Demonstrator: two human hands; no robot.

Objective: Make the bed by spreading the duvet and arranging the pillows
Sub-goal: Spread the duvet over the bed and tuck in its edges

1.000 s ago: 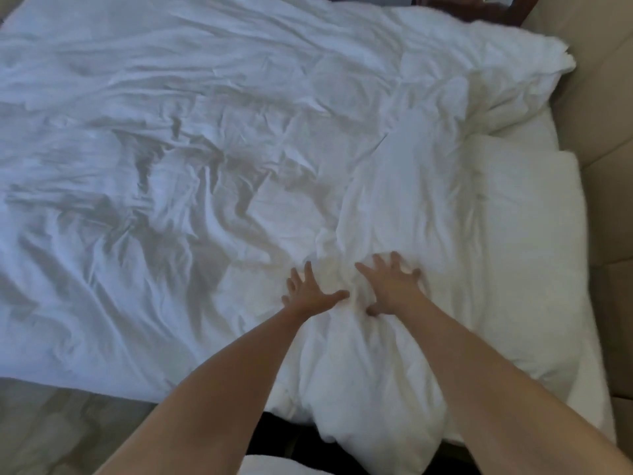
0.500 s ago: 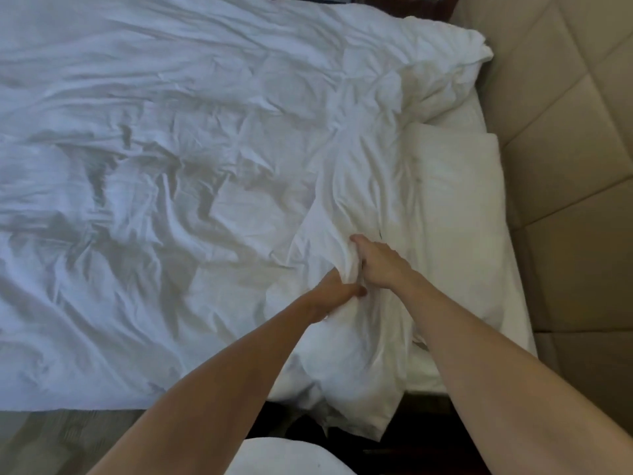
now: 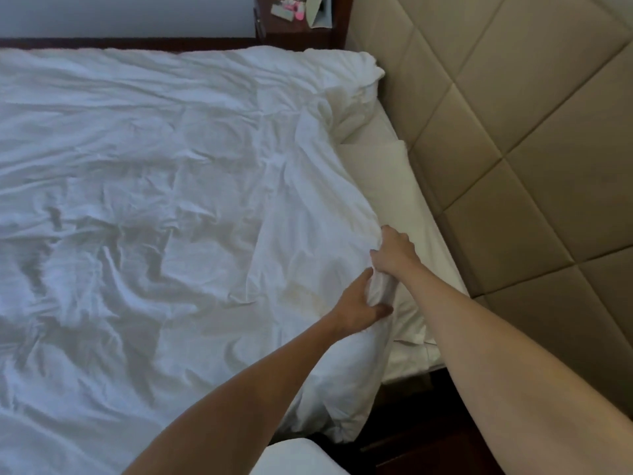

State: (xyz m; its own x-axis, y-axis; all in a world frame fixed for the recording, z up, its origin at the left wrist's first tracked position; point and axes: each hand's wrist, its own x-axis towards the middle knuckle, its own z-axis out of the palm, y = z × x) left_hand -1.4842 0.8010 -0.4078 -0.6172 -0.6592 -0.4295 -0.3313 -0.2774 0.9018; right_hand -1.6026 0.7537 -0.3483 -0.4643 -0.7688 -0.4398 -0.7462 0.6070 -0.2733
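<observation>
A wrinkled white duvet covers most of the bed, its top edge bunched along the right side. My left hand and my right hand both grip a fold of that edge close together. A white pillow lies flat to the right of the duvet edge, against the headboard, partly covered by the duvet. Another white soft item shows at the bottom edge, cut off by the frame.
A beige padded headboard fills the right side. A dark wooden nightstand with small pink and white items stands beyond the far corner of the bed. Dark floor shows at the near side of the bed.
Both hands went from lying flat and open on the duvet to gripping a fold of it, and have drawn that edge toward the headboard. The view has swung right.
</observation>
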